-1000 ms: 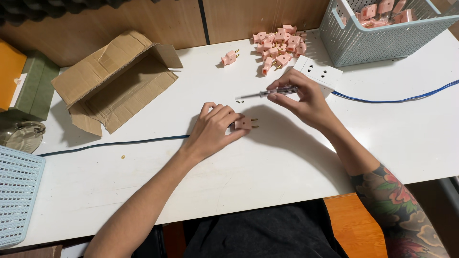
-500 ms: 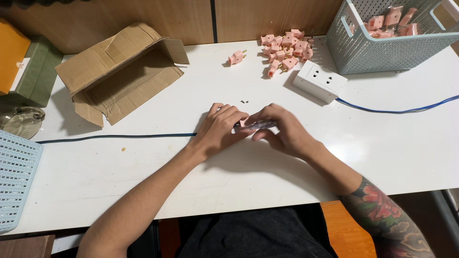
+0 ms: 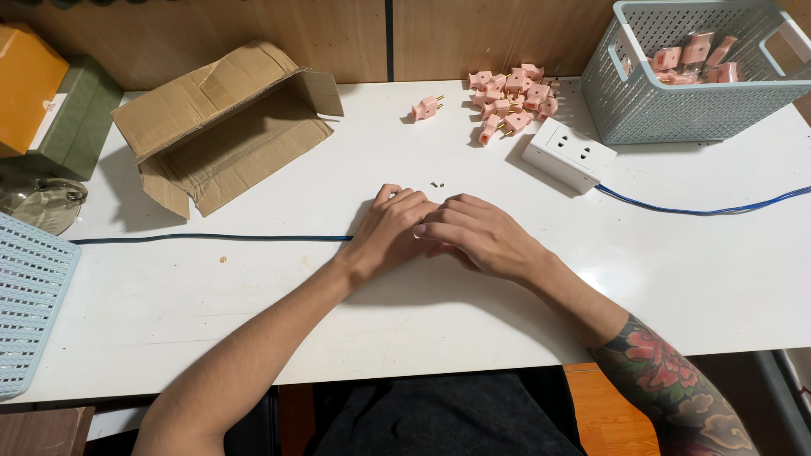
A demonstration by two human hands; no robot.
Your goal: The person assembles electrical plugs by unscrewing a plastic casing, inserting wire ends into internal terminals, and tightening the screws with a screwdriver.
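My left hand (image 3: 390, 226) and my right hand (image 3: 477, 236) are pressed together at the middle of the white table (image 3: 253, 295), fingers curled over each other. What they hold is hidden now; earlier frames showed a pink plug under the left hand and a screwdriver in the right. A dark blue cable (image 3: 211, 238) runs from the left and ends under my left hand. Two tiny screws (image 3: 437, 183) lie just beyond my fingers.
A pile of pink plugs (image 3: 511, 101) and one stray plug (image 3: 427, 107) lie at the back. Nearby are a white socket block (image 3: 568, 152) with a blue cord (image 3: 701, 209), a grey basket (image 3: 642, 118), an open cardboard box (image 3: 224, 127) and a blue basket (image 3: 29, 304).
My right hand came from the socket block with the screwdriver to my left hand. Both hands now close over the plug and tool, hiding them.
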